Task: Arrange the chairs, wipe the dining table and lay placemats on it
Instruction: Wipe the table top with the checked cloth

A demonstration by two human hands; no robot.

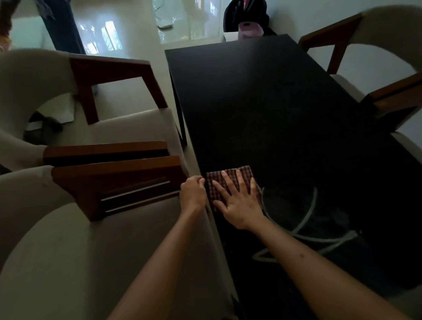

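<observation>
Fingers [226, 181] flat on checked cloth [244, 174], black table [263, 98]

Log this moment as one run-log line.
step: wiping | right hand: flat on checked red cloth | left hand: curled at black dining table edge | placemats: none visible

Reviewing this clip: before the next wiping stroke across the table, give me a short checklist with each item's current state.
1. Right hand flat on the checked cloth: ok.
2. Cloth lying on the black table: ok.
3. Left hand at the table's near-left edge, fingers curled: ok; whether it grips the edge, cannot tell.
4. Far tabletop free for the stroke: ok.
5. Placemats laid: not ok, none visible.
6. Chair left of the table tucked in: cannot tell.
</observation>
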